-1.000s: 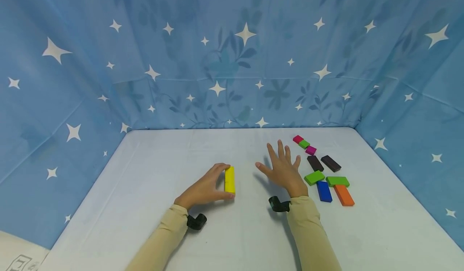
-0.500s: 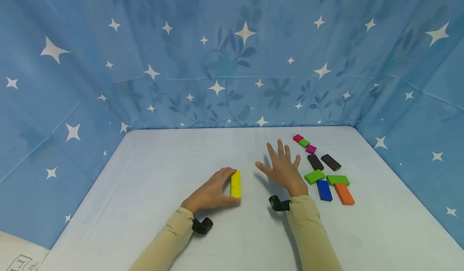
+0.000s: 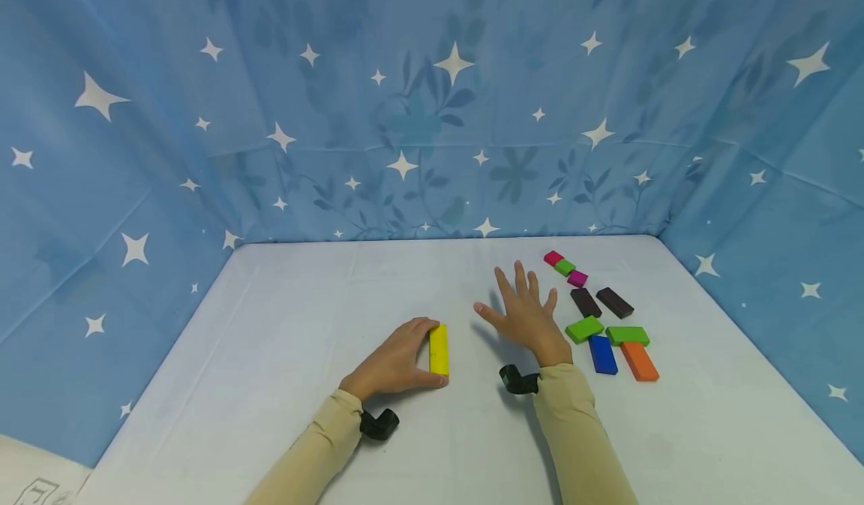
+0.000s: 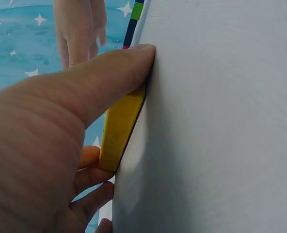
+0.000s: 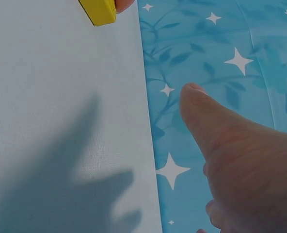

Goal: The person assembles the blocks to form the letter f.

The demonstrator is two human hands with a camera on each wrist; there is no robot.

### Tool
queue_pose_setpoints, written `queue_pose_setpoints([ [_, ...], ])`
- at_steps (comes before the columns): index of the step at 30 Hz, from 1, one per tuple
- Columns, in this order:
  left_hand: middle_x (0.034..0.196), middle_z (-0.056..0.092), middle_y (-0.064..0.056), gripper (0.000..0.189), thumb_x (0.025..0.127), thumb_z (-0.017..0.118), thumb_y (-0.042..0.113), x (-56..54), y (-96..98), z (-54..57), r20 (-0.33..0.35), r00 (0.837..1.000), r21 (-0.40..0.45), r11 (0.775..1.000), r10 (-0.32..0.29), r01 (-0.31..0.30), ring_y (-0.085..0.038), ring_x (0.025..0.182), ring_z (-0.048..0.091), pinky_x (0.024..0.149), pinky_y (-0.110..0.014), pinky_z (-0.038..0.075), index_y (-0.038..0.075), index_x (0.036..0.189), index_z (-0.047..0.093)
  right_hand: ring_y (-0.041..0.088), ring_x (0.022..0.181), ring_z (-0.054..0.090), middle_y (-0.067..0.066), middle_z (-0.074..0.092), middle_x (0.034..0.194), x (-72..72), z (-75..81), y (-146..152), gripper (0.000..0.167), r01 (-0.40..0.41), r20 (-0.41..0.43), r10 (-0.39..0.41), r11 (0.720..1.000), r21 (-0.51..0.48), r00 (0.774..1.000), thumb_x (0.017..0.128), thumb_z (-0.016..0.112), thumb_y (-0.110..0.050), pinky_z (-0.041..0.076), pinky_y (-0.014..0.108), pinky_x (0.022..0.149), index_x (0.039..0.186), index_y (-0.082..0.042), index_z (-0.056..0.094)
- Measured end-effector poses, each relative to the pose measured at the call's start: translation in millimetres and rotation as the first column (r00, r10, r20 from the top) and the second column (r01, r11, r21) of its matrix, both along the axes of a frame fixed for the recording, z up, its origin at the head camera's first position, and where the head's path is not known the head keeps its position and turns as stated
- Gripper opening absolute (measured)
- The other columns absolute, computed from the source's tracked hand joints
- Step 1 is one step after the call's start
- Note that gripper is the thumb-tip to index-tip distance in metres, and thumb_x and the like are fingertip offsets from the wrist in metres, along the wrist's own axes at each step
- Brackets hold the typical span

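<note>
My left hand pinches a long yellow block by its two ends, thumb at the near end and fingertips at the far end. In the left wrist view the yellow block lies between thumb and fingers, close against the white tabletop, with small dark marks on its face. To the right, my right hand is held with its fingers spread and nothing in it. Its shadow falls on the table in the right wrist view, where the right thumb shows and the yellow block's end peeks in at the top.
Right of my right hand lie two green blocks, a blue block, an orange block and two dark brown blocks. Farther back are small pink and green pieces. A blue star-patterned curtain surrounds the white table.
My left hand and the yellow block have shifted right and slightly toward me, mostly in the first half second. The right hand has stayed in place.
</note>
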State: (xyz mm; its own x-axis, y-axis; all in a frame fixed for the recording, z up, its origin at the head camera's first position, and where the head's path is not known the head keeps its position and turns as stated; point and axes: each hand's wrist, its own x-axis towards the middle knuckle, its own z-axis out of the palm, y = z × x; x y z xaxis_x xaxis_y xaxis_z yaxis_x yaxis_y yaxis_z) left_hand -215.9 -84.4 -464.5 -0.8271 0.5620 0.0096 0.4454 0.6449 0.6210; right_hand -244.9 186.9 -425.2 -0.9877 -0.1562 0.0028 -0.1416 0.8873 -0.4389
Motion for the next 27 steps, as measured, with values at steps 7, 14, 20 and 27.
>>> queue_pose_setpoints([
  [7,0.165,0.041,-0.012,0.097,0.088,0.086,0.050,-0.8,1.0,0.2,-0.002,1.000,-0.032,0.999,0.010,-0.010,-0.033,0.153,0.038,0.124,-0.052,0.033,0.007,0.162,0.042,0.054,0.159,-0.003,0.028,-0.005,0.176,-0.3,3.9,0.0,0.090,-0.004,0.010,0.005,1.000,-0.015,1.000,0.107,0.059,-0.055,-0.008,0.079,0.118,0.172,-0.005,0.019],
  [14,0.166,0.039,-0.014,0.101,0.087,0.085,0.054,-1.2,0.6,1.9,0.008,1.000,-0.029,1.000,0.004,-0.004,-0.035,0.153,0.036,0.123,-0.054,0.033,0.008,0.164,0.039,0.051,0.160,0.003,0.027,-0.001,0.176,-1.3,6.9,1.7,0.089,-0.027,-0.003,0.026,0.999,-0.036,1.000,0.107,0.059,-0.053,0.000,0.078,0.120,0.171,-0.006,0.021],
  [20,0.170,0.032,-0.015,0.093,0.097,0.074,0.057,-4.9,-7.7,-0.5,0.022,1.000,-0.016,1.000,-0.021,0.021,-0.037,0.159,0.024,0.128,-0.058,0.020,0.012,0.168,0.033,0.055,0.157,0.018,0.027,0.003,0.176,-0.6,9.9,2.5,0.087,-0.044,-0.017,0.043,0.997,-0.070,0.999,0.107,0.061,-0.051,0.013,0.077,0.120,0.171,-0.005,0.022],
  [27,0.175,0.024,-0.019,0.072,0.107,0.061,0.049,-6.7,-15.5,-1.6,0.030,0.999,-0.027,0.999,-0.035,0.036,-0.040,0.163,0.008,0.129,-0.059,-0.001,0.019,0.168,0.038,0.055,0.154,0.026,0.026,0.006,0.176,1.7,14.6,6.6,0.085,-0.050,-0.033,0.046,0.990,-0.133,0.998,0.108,0.062,-0.049,0.021,0.078,0.117,0.171,-0.007,0.024],
])
